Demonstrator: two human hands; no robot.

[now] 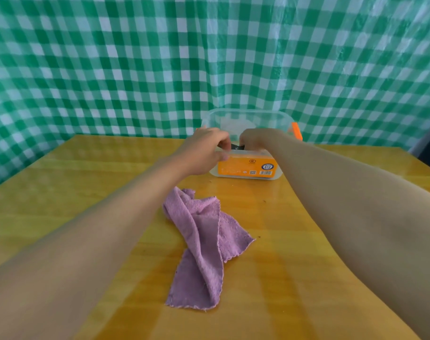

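A clear plastic storage box [248, 168] with an orange label on its near wall and an orange latch [296, 131] at its right end stands at the far side of the yellow wooden table [86, 192]. Both arms reach to the box's near rim. My left hand [206, 150] curls its fingers over the rim, thumb against the wall. My right hand [254, 139] curls down at the rim. A small dark object [237, 146] shows between the two hands; what it is cannot be made out. A crumpled purple cloth [204, 246] lies on the table nearer to me.
A green and white checked sheet [160, 57] hangs behind the table as a backdrop. The table's far edge runs just behind the box, and its right edge slants down at the far right.
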